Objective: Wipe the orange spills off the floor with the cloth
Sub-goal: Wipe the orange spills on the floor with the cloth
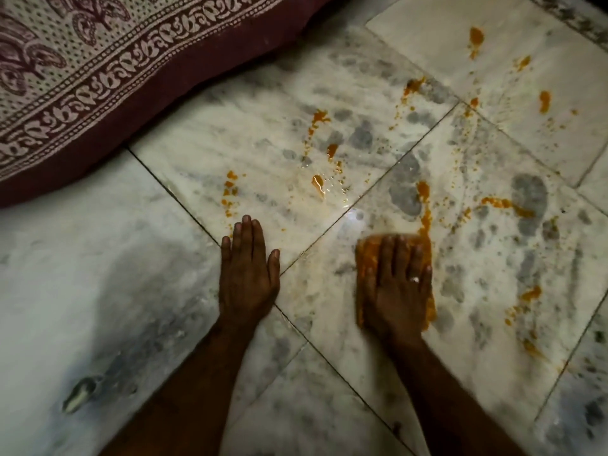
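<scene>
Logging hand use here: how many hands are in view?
2. The left hand lies flat on the marble floor; the right hand presses flat on the cloth beside it.

Your cloth [366,258], stained orange, lies flat on the white, grey-veined marble floor [158,258], pressed under your right hand [396,287]. Orange spills [318,185] dot the tiles beyond it: wet blobs and flecks ahead, a streak touching the cloth's far right corner, and more smears to the right.
</scene>
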`<state>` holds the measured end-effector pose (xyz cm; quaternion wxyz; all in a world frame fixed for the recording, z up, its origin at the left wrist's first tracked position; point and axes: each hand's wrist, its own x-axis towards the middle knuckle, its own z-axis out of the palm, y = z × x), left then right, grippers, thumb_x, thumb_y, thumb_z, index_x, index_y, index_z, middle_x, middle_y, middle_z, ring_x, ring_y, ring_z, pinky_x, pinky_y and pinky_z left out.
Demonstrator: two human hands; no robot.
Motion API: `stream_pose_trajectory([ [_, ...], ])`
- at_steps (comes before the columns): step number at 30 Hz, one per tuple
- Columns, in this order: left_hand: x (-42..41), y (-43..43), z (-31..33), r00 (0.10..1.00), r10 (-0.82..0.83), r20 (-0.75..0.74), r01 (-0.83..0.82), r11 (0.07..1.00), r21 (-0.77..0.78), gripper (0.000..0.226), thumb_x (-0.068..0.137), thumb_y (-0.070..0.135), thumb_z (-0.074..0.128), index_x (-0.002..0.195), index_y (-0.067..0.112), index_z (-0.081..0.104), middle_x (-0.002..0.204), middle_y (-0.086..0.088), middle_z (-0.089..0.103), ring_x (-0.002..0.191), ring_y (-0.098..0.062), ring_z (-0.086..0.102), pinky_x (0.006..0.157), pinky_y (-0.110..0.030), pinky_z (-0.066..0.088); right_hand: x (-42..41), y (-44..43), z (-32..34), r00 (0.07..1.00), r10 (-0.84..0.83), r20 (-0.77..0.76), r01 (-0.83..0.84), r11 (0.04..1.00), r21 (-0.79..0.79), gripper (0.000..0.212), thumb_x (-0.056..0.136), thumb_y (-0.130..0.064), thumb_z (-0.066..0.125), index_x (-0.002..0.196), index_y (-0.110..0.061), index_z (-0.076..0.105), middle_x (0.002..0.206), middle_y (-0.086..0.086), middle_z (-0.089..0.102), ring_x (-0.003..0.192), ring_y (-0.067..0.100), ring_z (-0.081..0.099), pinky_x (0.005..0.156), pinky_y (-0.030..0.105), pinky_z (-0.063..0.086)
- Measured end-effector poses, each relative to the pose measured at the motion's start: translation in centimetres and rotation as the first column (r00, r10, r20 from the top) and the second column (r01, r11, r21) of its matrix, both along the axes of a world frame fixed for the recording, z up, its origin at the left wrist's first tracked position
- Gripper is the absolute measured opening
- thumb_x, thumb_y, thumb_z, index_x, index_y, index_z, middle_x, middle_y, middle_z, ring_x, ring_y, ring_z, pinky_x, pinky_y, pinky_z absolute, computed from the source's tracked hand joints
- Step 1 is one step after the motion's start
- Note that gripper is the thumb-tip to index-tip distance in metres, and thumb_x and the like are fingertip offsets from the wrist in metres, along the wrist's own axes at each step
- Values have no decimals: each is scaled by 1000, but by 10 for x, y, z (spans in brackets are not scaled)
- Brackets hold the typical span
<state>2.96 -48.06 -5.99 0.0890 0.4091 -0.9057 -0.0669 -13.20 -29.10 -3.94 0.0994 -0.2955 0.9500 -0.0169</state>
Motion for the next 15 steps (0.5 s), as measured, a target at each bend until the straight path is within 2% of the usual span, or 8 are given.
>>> stream_pose_trajectory([
  [2,-1,1,0,1000,-2,-15,2,1000,-8,64,105,40,28,156,0,28,163,-19,26,151,-30,27,125,-44,8,39,3,-2,1000,-12,-10,12,1000,-12,68,103,-45,24,162,-14,15,169,14,16,156,38,7,123,60,12],
  [3,0,1,0,1000,4,-25,-4,1000,-4,64,105,40,29,156,1,28,164,-18,26,152,-30,27,125,-43,7,57,-2,-2,999,42,-3,-42,999,-11,69,102,-44,27,162,-13,16,169,15,16,156,39,8,123,60,13],
  [5,2,0,-1,999,35,-33,-35,999,-7,64,105,40,30,156,1,28,164,-18,26,152,-30,26,125,-45,8,83,-21,-4,973,232,5,-232,972,-36,69,102,-44,33,161,-12,19,168,15,18,156,39,10,122,62,16],
  [7,5,-4,-3,996,86,-27,-87,996,-24,63,106,38,29,155,0,28,163,-20,27,151,-31,27,125,-49,13,90,-50,-5,903,429,-22,-429,898,-98,68,101,-44,41,160,-16,25,167,12,22,156,37,13,122,61,19],
  [10,14,-18,-6,983,181,-34,-183,983,-35,60,107,36,26,154,-1,30,162,-21,29,150,-34,30,124,-51,17,73,-99,-8,818,575,-27,-574,811,-117,63,101,-48,40,159,-23,33,166,6,28,156,32,16,122,57,21],
  [12,20,-27,-7,983,182,-18,-183,982,-37,61,108,38,24,155,-1,29,162,-21,28,150,-33,29,124,-51,18,50,-125,-7,808,588,-22,-588,804,-85,62,104,-51,32,160,-24,28,167,4,25,156,29,14,123,55,17],
  [15,22,-31,-8,990,139,30,-138,990,-37,64,108,42,20,157,1,23,165,-19,23,152,-32,24,125,-49,16,5,-136,-2,848,530,31,-530,848,-11,64,106,-54,19,163,-29,3,171,0,0,157,25,-7,126,51,-2],
])
